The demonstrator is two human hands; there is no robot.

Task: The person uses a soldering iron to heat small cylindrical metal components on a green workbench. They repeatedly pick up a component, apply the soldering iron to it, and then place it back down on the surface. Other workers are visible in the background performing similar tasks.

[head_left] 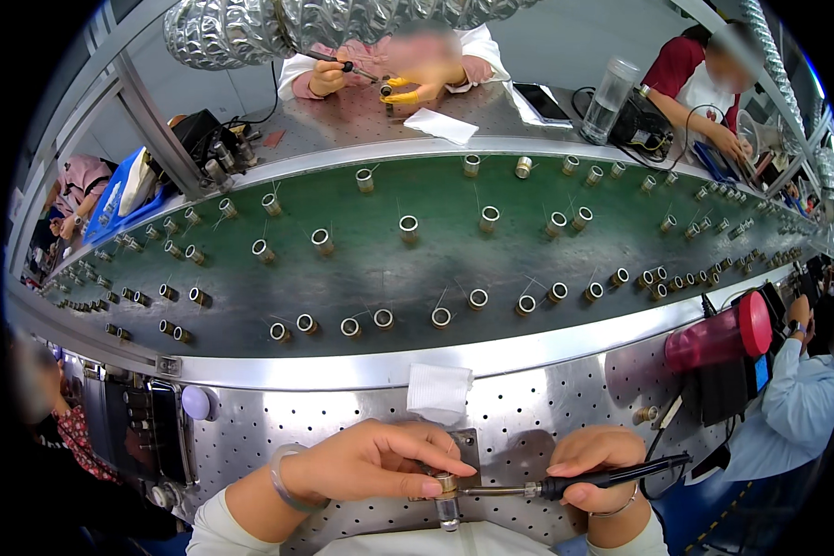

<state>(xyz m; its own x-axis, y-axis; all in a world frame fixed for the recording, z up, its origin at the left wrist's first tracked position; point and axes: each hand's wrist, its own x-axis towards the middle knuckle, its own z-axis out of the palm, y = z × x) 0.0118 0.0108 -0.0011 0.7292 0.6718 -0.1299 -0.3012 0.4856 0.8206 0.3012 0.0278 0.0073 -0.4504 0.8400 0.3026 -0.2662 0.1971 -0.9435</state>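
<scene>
We pinch the small metal cylinder [447,488] steady with our left hand [366,461] so our right hand [595,463], gripping the soldering iron [565,483], lands its tip on it.

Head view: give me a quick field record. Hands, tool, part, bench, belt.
left hand: left hand pinches a small metal cylinder part at its top
right hand: right hand grips a soldering iron, tip pointing at the part
bench: perforated metal bench, white cloth by its far edge
belt: green conveyor belt carrying rows of small metal rings
right side: pink tumbler lying on its side
others: people seated at the far side and at both ends
</scene>
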